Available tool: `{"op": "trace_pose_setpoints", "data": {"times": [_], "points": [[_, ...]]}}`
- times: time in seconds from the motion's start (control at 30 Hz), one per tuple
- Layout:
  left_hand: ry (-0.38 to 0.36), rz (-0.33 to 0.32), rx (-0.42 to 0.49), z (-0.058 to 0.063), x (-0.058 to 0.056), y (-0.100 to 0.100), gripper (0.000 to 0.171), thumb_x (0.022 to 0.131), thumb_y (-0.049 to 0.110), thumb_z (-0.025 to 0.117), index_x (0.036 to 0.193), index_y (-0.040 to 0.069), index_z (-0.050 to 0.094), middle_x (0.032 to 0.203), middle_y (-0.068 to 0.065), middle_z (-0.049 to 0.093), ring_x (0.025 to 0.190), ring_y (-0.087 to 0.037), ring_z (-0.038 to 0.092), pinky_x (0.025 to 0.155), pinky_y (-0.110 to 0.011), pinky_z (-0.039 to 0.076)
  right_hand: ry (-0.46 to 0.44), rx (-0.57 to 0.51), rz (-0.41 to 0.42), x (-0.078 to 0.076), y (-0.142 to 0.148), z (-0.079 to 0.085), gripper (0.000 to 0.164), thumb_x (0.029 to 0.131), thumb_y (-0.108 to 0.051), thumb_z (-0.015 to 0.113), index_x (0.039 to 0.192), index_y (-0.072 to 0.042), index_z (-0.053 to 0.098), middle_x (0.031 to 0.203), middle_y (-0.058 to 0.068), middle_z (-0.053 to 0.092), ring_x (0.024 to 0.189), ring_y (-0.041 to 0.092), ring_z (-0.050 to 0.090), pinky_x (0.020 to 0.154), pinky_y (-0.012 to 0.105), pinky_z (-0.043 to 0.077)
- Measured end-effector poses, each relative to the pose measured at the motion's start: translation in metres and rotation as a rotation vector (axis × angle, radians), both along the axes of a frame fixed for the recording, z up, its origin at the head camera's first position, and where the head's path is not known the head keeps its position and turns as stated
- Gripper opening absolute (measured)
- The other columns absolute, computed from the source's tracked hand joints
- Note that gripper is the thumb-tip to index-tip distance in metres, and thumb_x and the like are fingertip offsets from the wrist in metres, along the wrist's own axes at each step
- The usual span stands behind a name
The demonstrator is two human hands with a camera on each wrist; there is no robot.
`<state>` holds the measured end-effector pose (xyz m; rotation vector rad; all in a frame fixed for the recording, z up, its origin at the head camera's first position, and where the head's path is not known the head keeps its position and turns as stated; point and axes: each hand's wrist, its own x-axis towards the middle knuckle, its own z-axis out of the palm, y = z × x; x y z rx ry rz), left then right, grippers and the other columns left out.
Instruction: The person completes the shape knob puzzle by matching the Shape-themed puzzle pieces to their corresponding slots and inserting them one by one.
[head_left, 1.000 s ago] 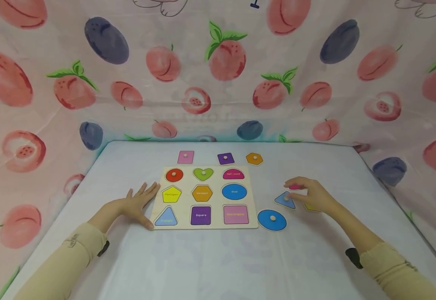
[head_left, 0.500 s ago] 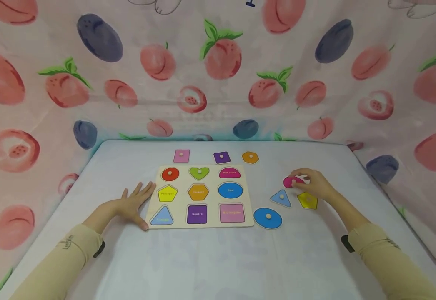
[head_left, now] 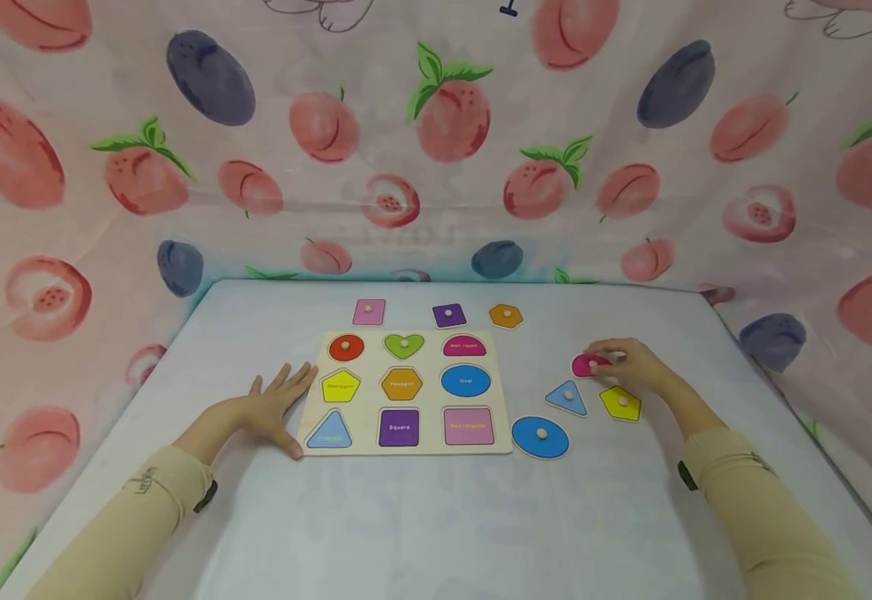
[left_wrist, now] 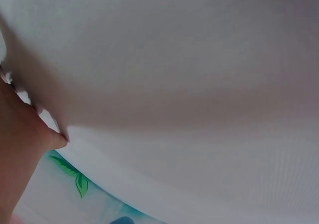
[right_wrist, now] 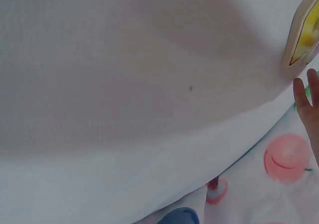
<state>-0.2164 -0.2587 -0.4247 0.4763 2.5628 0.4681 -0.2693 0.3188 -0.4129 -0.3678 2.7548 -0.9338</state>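
From my remote seat, the step in hand looks to me like getting a sure hold on the magenta half-round [head_left: 582,365], which lies on the table [head_left: 406,525] to the right of the board [head_left: 370,400] and well apart from it. The right grip [head_left: 634,367] has its fingers and thumb bent in at that piece, the thumb just beside the knob [head_left: 593,364]; I cannot tell whether they pinch it or only touch it, and the right wrist view does not settle this. The left grip [head_left: 267,414] is spread, fingers at the board's left edge and thumb by its near left corner. To do this well, I would bring thumb and forefinger squarely onto the knob rather than hooking the rim, since a thin piece pinched off-centre could tip. I would then lift straight up, clear of the blue triangle [head_left: 565,402] and the yellow pentagon [head_left: 619,403] lying near it on the person's side, and have the flat side facing the person, matching the printed half round [head_left: 464,342], while light pressure from the left steadies the board
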Motion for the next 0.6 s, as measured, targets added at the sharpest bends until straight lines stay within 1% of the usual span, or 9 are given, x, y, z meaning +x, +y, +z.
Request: {"op": "trace_pose_setpoints", "data": {"times": [0.2, 0.33, 0.4, 0.5, 0.6], "points": [[0.002, 0.003, 0.009, 0.002, 0.0, -0.002, 0.134, 0.055, 0.05, 0.085, 0.151, 0.004, 0.003, 0.157, -0.022, -0.004, 0.142, -0.047, -0.013, 0.104, -0.07, -0.015, -0.016, -0.001, -0.018, -0.007, 0.004, -0.005, 0.034, 0.091, -0.014, 0.062, 0.121, 0.002, 0.06, 0.134, 0.029, 0.049, 0.129, 0.048, 0.038, 0.104, 0.057, 0.036], [0.005, 0.013, 0.008, 0.001, -0.001, -0.004, 0.134, 0.055, 0.049, 0.085, 0.151, 0.004, 0.004, 0.157, -0.022, -0.003, 0.142, -0.046, -0.013, 0.104, -0.07, -0.016, -0.011, -0.002, -0.024, -0.012, 0.003, -0.009, 0.029, 0.091, -0.013, 0.062, 0.116, 0.002, 0.063, 0.134, 0.03, 0.048, 0.129, 0.049, 0.037, 0.104, 0.057, 0.034], [0.005, 0.013, 0.014, 0.001, -0.001, -0.005, 0.133, 0.056, 0.049, 0.085, 0.151, 0.004, 0.004, 0.157, -0.022, -0.003, 0.142, -0.046, -0.013, 0.104, -0.07, -0.016, -0.016, 0.008, -0.04, -0.014, 0.001, -0.01, 0.026, 0.091, -0.012, 0.062, 0.113, 0.002, 0.064, 0.134, 0.03, 0.048, 0.13, 0.049, 0.036, 0.105, 0.057, 0.033], [0.002, 0.004, 0.026, 0.0, 0.0, -0.005, 0.132, 0.057, 0.049, 0.085, 0.151, 0.004, 0.003, 0.157, -0.022, -0.004, 0.142, -0.046, -0.013, 0.103, -0.071, -0.016, -0.02, 0.032, -0.06, -0.015, 0.0, -0.01, 0.021, 0.09, -0.009, 0.061, 0.108, 0.002, 0.065, 0.134, 0.03, 0.048, 0.13, 0.05, 0.035, 0.106, 0.057, 0.032], [0.003, -0.006, 0.039, -0.002, 0.001, -0.005, 0.133, 0.057, 0.05, 0.084, 0.151, 0.004, 0.002, 0.157, -0.022, -0.004, 0.141, -0.047, -0.014, 0.103, -0.071, -0.016, -0.008, 0.051, -0.058, -0.013, -0.001, -0.008, 0.018, 0.09, -0.008, 0.061, 0.104, 0.002, 0.066, 0.132, 0.031, 0.049, 0.129, 0.05, 0.036, 0.105, 0.058, 0.032]]}}
